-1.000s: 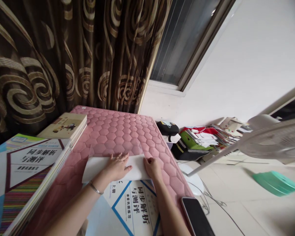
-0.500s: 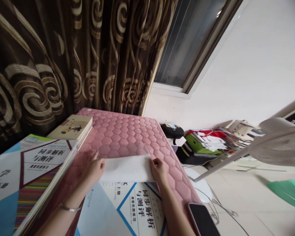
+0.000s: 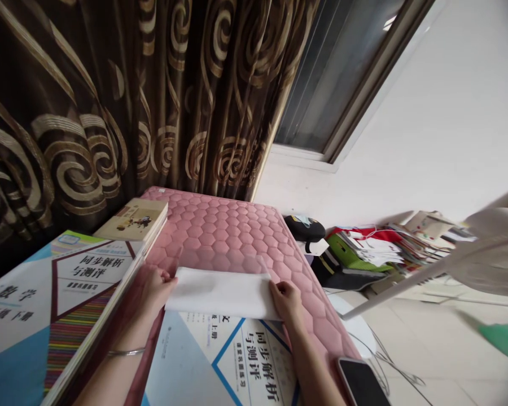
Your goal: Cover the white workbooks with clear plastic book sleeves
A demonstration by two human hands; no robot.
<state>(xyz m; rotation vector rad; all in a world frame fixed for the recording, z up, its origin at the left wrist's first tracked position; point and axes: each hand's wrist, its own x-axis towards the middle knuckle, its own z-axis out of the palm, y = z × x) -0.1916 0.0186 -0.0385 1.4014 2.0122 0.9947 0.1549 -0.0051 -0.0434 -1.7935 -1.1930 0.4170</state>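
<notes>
A folded white sheet lies across the near edge of a pink quilted mat, with a band of clear film showing along its far side. My left hand pinches the sheet's left end, and a thin bracelet circles that wrist. My right hand grips the right end. Below the sheet sits a blue-and-white workbook, partly covered by it. A thick workbook stack and a small book lie to the left.
A black phone lies at the mat's near right corner, above a tiled floor. A patterned brown curtain hangs behind the mat. To the right are a paper pile, an electric fan and a green object.
My left hand has moved from the top of the sheet to its left end. My head view has shifted, so the room appears to slide right and down.
</notes>
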